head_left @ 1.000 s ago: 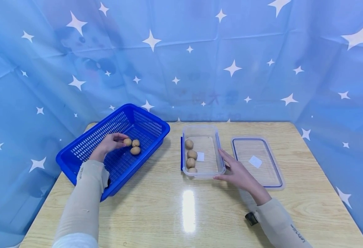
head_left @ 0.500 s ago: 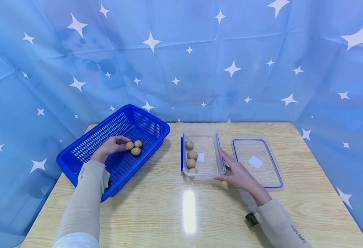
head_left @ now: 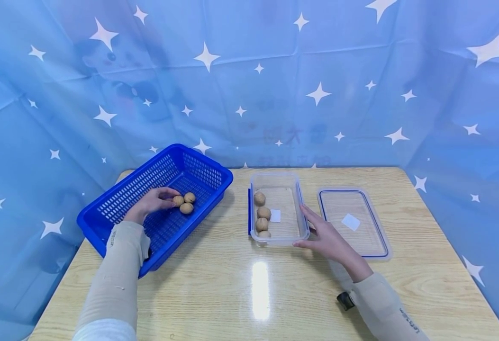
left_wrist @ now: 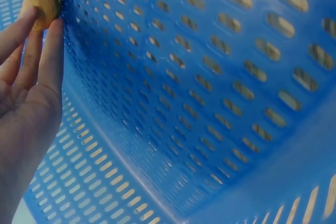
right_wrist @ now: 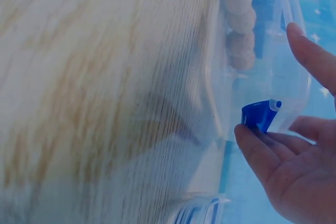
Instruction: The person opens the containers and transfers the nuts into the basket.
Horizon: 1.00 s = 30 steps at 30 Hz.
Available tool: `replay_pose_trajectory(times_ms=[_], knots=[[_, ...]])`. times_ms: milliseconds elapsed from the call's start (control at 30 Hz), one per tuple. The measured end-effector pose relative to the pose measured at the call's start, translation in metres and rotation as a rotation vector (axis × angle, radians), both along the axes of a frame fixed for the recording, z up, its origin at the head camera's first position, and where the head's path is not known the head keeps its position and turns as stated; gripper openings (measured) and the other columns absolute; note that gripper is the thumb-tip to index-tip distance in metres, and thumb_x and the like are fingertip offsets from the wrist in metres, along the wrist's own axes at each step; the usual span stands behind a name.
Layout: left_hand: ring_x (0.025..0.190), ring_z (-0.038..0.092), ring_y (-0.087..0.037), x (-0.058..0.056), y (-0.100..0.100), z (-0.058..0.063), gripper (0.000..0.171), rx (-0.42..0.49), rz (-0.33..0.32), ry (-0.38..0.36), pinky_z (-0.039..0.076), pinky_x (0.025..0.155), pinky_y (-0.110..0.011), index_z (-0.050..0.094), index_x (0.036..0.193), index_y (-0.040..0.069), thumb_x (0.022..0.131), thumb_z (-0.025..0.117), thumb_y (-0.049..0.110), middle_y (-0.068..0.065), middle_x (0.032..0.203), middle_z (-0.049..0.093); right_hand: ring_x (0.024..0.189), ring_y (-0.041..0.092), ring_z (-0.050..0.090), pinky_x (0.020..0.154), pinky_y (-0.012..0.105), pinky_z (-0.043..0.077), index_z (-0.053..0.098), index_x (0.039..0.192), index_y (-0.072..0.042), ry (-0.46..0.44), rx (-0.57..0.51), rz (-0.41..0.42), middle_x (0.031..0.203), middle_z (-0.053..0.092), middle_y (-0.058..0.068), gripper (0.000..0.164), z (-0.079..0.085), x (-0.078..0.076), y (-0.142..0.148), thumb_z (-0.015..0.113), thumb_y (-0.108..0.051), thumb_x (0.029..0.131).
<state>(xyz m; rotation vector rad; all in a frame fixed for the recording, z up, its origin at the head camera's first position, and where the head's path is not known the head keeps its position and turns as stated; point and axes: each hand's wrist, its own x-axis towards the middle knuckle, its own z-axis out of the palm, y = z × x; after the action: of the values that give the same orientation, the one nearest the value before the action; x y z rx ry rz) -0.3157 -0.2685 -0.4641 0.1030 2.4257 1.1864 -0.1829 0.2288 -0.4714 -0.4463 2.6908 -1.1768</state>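
Observation:
Inside a blue plastic basket (head_left: 155,265), my left hand (head_left: 153,203) has thumb and fingertips around a walnut (head_left: 178,201). Two more walnuts (head_left: 186,208) lie right against it on the basket floor. In the left wrist view the fingers (left_wrist: 50,59) reach up to the walnut (left_wrist: 43,9), with another just beyond. My right hand (head_left: 323,237) grips the near right corner of a clear plastic food container (head_left: 285,241). Several walnuts (head_left: 263,213) line its left side. In the right wrist view, fingertips meet a blue latch (right_wrist: 258,115) and the thumb lies along the container wall.
A clear lid (head_left: 351,199) with a blue seal and a white label lies right of the container. The wooden table (head_left: 206,293) carries everything, and a blue star-patterned curtain (head_left: 249,85) hangs behind and at both sides.
Over the last second my left hand and the walnut at its fingertips have shifted slightly right and toward me, nudging the neighbouring walnuts. My right hand and the container have stayed put.

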Motion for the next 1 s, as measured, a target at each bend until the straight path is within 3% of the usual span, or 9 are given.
replay_pose_trajectory(times_ms=[267,467,867,1000], knots=[[0.127,0.052,-0.037,0.0006,-0.0005,0.0001,0.046,0.024,0.021,0.001,0.046,0.108,-0.051,0.052,0.141,0.002,0.100,0.060,0.022,-0.025,0.145,0.050,0.146,0.048,0.028,0.107,0.054,0.046,0.018,0.159,-0.003,0.015,0.014,0.002,0.164,0.017,0.025,0.101,0.0001,-0.0002,-0.0002,0.080,-0.029,0.084],[0.130,0.053,-0.035,0.0006,0.0014,0.0020,0.045,0.075,0.062,0.011,0.046,0.109,-0.050,0.048,0.143,0.000,0.102,0.057,0.017,-0.024,0.149,0.048,0.146,0.047,0.028,0.106,0.052,0.047,0.017,0.159,-0.002,0.011,0.006,0.003,0.164,0.016,0.025,0.102,-0.0001,-0.0004,-0.0001,0.081,-0.029,0.084],[0.119,0.060,-0.015,-0.0005,-0.0007,0.0048,0.046,0.194,0.072,0.053,0.044,0.113,-0.048,0.043,0.144,-0.003,0.103,0.054,0.016,-0.027,0.149,0.046,0.146,0.048,0.028,0.106,0.052,0.047,0.017,0.159,-0.001,0.012,0.006,0.000,0.164,0.016,0.026,0.103,0.0006,0.0013,-0.0001,0.080,-0.032,0.084],[0.110,0.060,-0.002,-0.0017,-0.0003,0.0060,0.047,0.222,0.080,0.056,0.044,0.113,-0.045,0.042,0.145,-0.003,0.103,0.054,0.014,-0.028,0.149,0.044,0.146,0.048,0.027,0.107,0.053,0.046,0.017,0.158,-0.002,0.019,0.017,0.000,0.164,0.017,0.026,0.103,0.0005,0.0011,0.0001,0.080,-0.033,0.084]])
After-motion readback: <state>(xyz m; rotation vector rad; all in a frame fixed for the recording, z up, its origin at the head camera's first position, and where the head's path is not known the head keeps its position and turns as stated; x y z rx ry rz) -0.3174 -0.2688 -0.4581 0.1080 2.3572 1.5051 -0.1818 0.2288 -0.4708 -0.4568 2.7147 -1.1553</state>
